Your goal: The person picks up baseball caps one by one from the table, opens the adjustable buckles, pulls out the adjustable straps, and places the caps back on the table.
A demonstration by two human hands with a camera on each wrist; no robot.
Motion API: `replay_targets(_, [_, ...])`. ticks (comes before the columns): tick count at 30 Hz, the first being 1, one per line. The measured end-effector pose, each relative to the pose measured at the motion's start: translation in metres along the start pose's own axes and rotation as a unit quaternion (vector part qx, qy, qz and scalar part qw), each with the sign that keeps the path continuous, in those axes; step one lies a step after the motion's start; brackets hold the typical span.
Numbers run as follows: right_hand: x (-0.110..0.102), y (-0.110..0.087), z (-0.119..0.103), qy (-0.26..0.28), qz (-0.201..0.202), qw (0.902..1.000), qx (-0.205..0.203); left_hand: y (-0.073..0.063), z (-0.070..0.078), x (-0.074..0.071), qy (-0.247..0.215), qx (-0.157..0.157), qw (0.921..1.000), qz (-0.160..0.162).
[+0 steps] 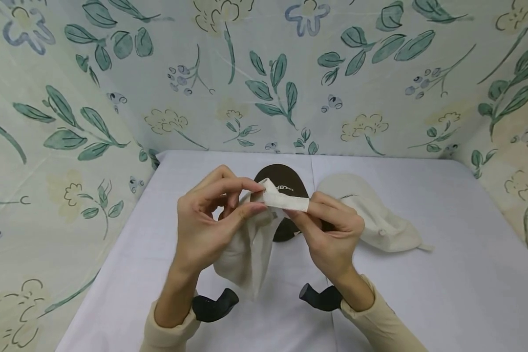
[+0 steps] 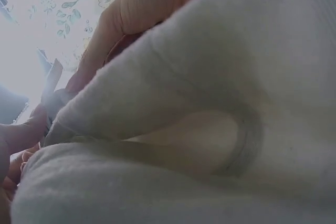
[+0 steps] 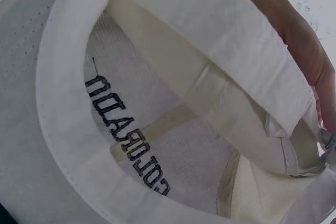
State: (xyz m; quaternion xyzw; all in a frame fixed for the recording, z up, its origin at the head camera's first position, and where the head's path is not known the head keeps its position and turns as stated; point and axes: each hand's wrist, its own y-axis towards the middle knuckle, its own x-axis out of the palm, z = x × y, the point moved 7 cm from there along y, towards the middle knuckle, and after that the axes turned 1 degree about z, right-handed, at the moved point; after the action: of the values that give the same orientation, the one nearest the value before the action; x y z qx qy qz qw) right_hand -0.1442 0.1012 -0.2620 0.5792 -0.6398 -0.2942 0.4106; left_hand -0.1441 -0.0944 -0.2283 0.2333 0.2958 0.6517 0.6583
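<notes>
Between both hands hangs a cream baseball cap (image 1: pixel 237 256), its back strap (image 1: pixel 287 201) stretched out sideways. My left hand (image 1: pixel 204 217) pinches the strap near its buckle end with thumb and forefinger. The strap's free end is gripped between the thumb and fingers of my right hand (image 1: pixel 334 230). In the right wrist view the cap's inside shows, with its sweatband (image 3: pixel 63 108) and the back of dark embroidered lettering (image 3: pixel 128 135). Close cream fabric (image 2: pixel 294 87) fills most of the left wrist view. The buckle itself is mostly covered by the fingers.
Behind the hands lies a dark brown cap (image 1: pixel 279 175) with white lettering, partly hidden. A second cream cap (image 1: pixel 389 227) lies to the right, its strap end pointing right. A white cloth (image 1: pixel 457 293) covers the table, and floral curtains (image 1: pixel 228 98) stand around it.
</notes>
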Motion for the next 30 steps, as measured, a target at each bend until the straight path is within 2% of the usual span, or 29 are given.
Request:
replay_targets(6, [-0.001,-0.002,-0.001,-0.015,0.01,0.9998,-0.001,0.001,-0.005,0.002,-0.031,0.0,0.9995,-0.013])
replay_targets(11, [0.0,-0.004,-0.002,-0.014,0.017,0.9998,-0.005,0.002,-0.01,0.003,-0.075,-0.016,0.997,-0.004])
replay_targets(14, [0.0,-0.004,-0.002,-0.011,0.013,0.9999,-0.001,0.002,-0.011,0.003,-0.086,-0.018,0.9962,-0.003])
replay_targets(18, [0.001,-0.002,-0.003,-0.013,0.008,0.9999,0.002,0.002,-0.011,0.002,-0.091,-0.022,0.9953,-0.024])
replay_targets(24, [-0.001,0.0,-0.004,-0.013,0.007,0.9999,0.001,0.0,-0.014,0.004,-0.107,-0.058,0.9904,-0.066])
replay_targets(30, [-0.002,-0.001,-0.004,-0.012,0.009,0.9999,0.006,0.001,-0.015,0.007,-0.116,-0.064,0.9887,-0.071])
